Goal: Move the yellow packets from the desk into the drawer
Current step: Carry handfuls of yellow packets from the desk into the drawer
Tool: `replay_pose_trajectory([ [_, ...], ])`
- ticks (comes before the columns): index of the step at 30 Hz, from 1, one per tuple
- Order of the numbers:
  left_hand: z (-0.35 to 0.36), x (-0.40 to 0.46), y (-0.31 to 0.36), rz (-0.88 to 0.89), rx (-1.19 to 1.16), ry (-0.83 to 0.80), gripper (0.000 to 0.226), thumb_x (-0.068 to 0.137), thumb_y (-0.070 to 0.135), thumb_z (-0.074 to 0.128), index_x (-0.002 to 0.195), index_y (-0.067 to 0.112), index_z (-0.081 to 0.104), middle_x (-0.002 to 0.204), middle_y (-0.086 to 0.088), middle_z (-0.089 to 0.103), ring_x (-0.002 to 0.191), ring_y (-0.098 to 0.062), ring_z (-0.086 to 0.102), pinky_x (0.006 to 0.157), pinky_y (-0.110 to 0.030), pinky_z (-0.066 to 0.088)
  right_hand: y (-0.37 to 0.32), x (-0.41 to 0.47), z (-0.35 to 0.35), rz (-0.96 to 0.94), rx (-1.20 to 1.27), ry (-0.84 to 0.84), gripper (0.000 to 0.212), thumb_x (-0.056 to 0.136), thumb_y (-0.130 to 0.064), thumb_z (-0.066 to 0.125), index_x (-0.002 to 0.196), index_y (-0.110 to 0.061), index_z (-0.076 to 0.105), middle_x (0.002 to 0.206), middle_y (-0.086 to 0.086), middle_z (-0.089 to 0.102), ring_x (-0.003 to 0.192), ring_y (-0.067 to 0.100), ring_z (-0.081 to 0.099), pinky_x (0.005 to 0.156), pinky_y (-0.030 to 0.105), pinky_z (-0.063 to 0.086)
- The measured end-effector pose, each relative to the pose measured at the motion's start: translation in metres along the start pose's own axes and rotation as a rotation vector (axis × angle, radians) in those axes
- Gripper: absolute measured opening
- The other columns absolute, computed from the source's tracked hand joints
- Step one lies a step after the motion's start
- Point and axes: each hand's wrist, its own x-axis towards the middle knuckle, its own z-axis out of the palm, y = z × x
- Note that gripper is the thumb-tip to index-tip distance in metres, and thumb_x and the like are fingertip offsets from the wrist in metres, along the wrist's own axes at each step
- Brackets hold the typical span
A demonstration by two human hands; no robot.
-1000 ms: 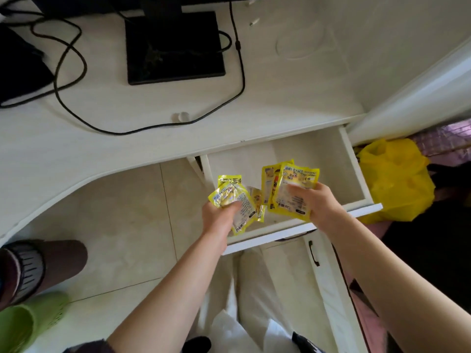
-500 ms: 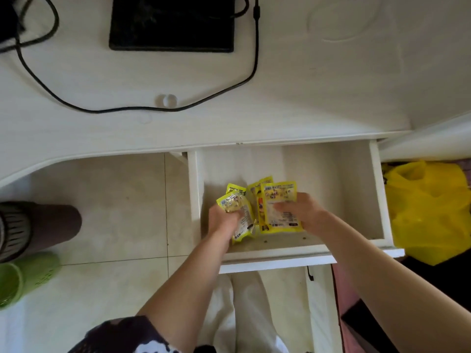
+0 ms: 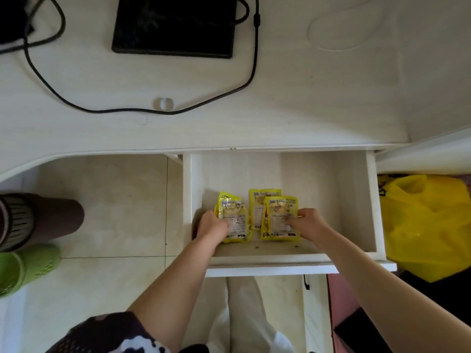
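**Yellow packets reach the drawer floor**

While both forearms reach down past the front panel, the open white drawer holds two groups of yellow packets on its floor, toward the front and left of centre; the left hand rests on the left group, its fingers curled over the lower left edge of the top packet, the grip closed on that packet; the right hand lies on the right group, fingertips pressed onto the lower right corner of the front packet, though whether the thumb hooks beneath it cannot be told, so the state of that grip stays uncertain; a second packet shows from behind the right-hand one, its top edge further back in the drawer; the two groups lie just beside each other, apart by a narrow strip of drawer floor.

Above the drawer, the white counter carries a black rectangular base, a looping black cable and a small clear ring near the cable's bend; to the right of the drawer sits a yellow plastic bag; on the tiled floor at the left stand a brown bin and a green one.
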Motion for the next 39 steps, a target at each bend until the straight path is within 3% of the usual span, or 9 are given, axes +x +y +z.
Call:
replay_pose_trajectory([
  [3, -0.007, -0.014, 0.003, 0.024, 0.101, 0.027, 0.02, 0.086, 0.012, 0.052, 0.101, 0.007, 0.064, 0.093, -0.009, 0.068, 0.073, -0.023, 0.058, 0.054, -0.024, 0.039, -0.001, -0.019, -0.012, 0.001, -0.065, 0.035, 0.036, 0.09, -0.013, 0.057, 0.125, -0.007, 0.058, 0.08, 0.004, 0.06, 0.057, 0.013, 0.047, 0.051, 0.023, 0.04],
  [5, -0.013, -0.023, 0.004, 0.058, 0.123, 0.016, 0.026, 0.086, 0.011, 0.051, 0.11, 0.011, 0.059, 0.104, -0.01, 0.067, 0.085, -0.026, 0.062, 0.065, -0.029, 0.046, -0.002, -0.032, -0.018, -0.004, -0.079, 0.062, 0.047, 0.089, -0.018, 0.057, 0.135, -0.009, 0.05, 0.097, 0.008, 0.061, 0.077, 0.021, 0.06, 0.068, 0.031, 0.053],
  [7, -0.02, -0.035, 0.005, 0.119, 0.12, 0.016, 0.035, 0.087, 0.008, 0.053, 0.121, 0.013, 0.057, 0.119, -0.011, 0.064, 0.102, -0.029, 0.062, 0.08, -0.031, 0.048, -0.006, -0.046, -0.023, -0.034, -0.097, 0.081, 0.046, 0.088, -0.019, 0.056, 0.133, -0.01, 0.051, 0.097, 0.009, 0.062, 0.095, 0.028, 0.064, 0.083, 0.039, 0.055],
  [10, -0.033, -0.054, 0.002, 0.272, 0.106, 0.034, 0.048, 0.088, 0.007, 0.061, 0.135, 0.013, 0.05, 0.135, -0.006, 0.056, 0.119, -0.023, 0.057, 0.095, -0.027, 0.044, -0.018, -0.067, -0.025, -0.126, -0.196, 0.084, 0.039, 0.088, -0.019, 0.054, 0.127, -0.012, 0.055, 0.098, 0.01, 0.064, 0.088, 0.028, 0.063, 0.077, 0.037, 0.054],
  [12, -0.043, -0.067, -0.001, 0.349, 0.115, 0.069, 0.042, 0.089, 0.005, 0.061, 0.13, 0.011, 0.054, 0.129, -0.005, 0.062, 0.115, -0.02, 0.059, 0.096, -0.026, 0.045, -0.027, -0.082, -0.022, -0.191, -0.291, 0.097, 0.037, 0.089, -0.017, 0.05, 0.125, -0.015, 0.056, 0.103, 0.011, 0.064, 0.085, 0.026, 0.06, 0.069, 0.029, 0.047],
  [17, -0.073, -0.099, -0.024, 0.416, 0.029, 0.232, 0.029, 0.089, 0.008, 0.059, 0.117, 0.011, 0.064, 0.11, -0.005, 0.07, 0.102, -0.02, 0.066, 0.087, -0.026, 0.049, -0.045, -0.12, 0.011, -0.412, -0.482, 0.103, 0.034, 0.093, -0.018, 0.047, 0.125, -0.014, 0.056, 0.117, 0.006, 0.066, 0.101, 0.028, 0.063, 0.085, 0.033, 0.051],
  [25, -0.127, -0.134, -0.105, 0.392, -0.099, 0.419, 0.027, 0.091, 0.013, 0.055, 0.116, 0.008, 0.063, 0.105, -0.005, 0.07, 0.1, -0.02, 0.064, 0.087, -0.032, 0.051, -0.073, -0.182, 0.1, -0.691, -0.743, 0.044, 0.034, 0.095, -0.021, 0.047, 0.128, -0.016, 0.051, 0.127, 0.002, 0.06, 0.118, 0.023, 0.055, 0.087, 0.028, 0.04],
  [35, -0.219, -0.154, -0.241, 0.341, -0.07, 0.631, 0.03, 0.094, 0.018, 0.051, 0.122, 0.021, 0.059, 0.107, 0.005, 0.066, 0.105, -0.012, 0.056, 0.084, -0.025, 0.046, -0.11, -0.253, 0.24, -0.907, -0.963, -0.072, 0.033, 0.094, -0.021, 0.044, 0.126, -0.016, 0.048, 0.123, 0.007, 0.055, 0.11, 0.027, 0.055, 0.088, 0.034, 0.047],
  [39, -0.264, -0.155, -0.287, 0.319, -0.107, 0.688, 0.027, 0.093, 0.02, 0.052, 0.119, 0.019, 0.061, 0.106, 0.005, 0.066, 0.103, -0.014, 0.055, 0.084, -0.028, 0.048, -0.124, -0.275, 0.3, -0.963, -0.988, -0.076, 0.025, 0.096, -0.024, 0.041, 0.119, -0.018, 0.049, 0.112, 0.001, 0.056, 0.089, 0.019, 0.053, 0.072, 0.029, 0.042],
])
